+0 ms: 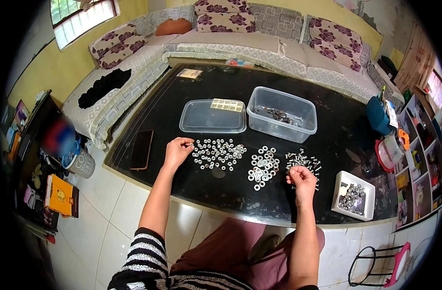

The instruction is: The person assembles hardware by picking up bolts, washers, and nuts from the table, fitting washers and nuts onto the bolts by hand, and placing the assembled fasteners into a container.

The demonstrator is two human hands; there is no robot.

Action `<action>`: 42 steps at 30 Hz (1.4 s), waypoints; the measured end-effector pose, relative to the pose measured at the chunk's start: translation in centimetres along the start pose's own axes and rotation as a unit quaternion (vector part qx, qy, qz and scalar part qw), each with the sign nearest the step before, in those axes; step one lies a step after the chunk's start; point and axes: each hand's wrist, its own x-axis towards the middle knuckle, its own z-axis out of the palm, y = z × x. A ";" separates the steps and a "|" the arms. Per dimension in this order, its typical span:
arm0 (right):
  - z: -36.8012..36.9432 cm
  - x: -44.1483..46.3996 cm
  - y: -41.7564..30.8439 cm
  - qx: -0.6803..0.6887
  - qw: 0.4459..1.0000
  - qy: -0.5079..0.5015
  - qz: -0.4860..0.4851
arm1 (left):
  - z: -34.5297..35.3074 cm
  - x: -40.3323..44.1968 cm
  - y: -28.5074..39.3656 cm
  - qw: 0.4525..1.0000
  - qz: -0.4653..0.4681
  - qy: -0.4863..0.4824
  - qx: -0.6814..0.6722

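My left hand (pixel 178 151) is at the left edge of a spread of small metal nuts (pixel 213 153), thumb and fingers closed in a pinch. Whatever lies between its fingertips is too small to make out. Over the near part of a pile of short screws (pixel 303 159) is my right hand (pixel 302 180), its fingers also pinched together; I cannot tell what they hold. Flat washers (pixel 262 169) lie in a loose heap between the nuts and the screws.
Behind the piles are a clear plastic box (pixel 282 126) with small hardware inside and its lid (pixel 212 126). A phone (pixel 142 150) lies left on the black table (pixel 201 186). A white tray (pixel 369 209) of metal parts is at right, near a jar (pixel 389 155).
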 end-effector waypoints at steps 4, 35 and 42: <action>-0.1 0.2 0.2 0.005 1.000 -0.003 -0.002 | 0.3 0.0 -0.3 1.000 -0.012 0.001 -0.004; -1.5 -0.8 -1.1 -0.039 0.999 -0.020 0.009 | 13.5 -5.8 16.3 0.854 0.062 -0.391 -0.338; -3.0 -0.2 -1.3 -0.002 1.000 0.027 -0.004 | 14.4 -4.8 17.1 0.862 0.054 -0.378 -0.332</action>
